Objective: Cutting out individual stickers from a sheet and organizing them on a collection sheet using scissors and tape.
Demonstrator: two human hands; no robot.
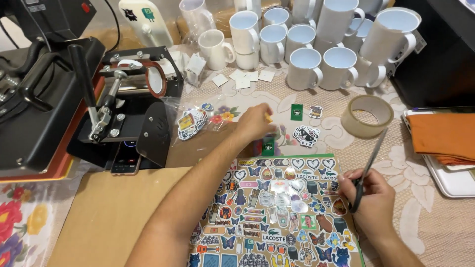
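A large sheet of many small colourful stickers (277, 212) lies in front of me on brown card. My right hand (368, 198) rests on the sheet's right edge and grips black-handled scissors (368, 165), blades pointing up and away. My left hand (255, 123) reaches forward over the table, fingers pinched on a small yellowish cut-out piece; I cannot make out what it is. Just beyond it lie cut-out stickers: a green one (296, 112), a small cat-like one (315, 111) and a black-and-white one (306, 135). A clear bag of cut stickers (192, 122) lies left of that hand.
A black mug heat press (123, 99) stands at the left with a phone (126, 160) below it. Several white mugs (304, 66) crowd the back. A roll of tape (367, 116) and an orange cloth (443, 136) on a white tray lie right.
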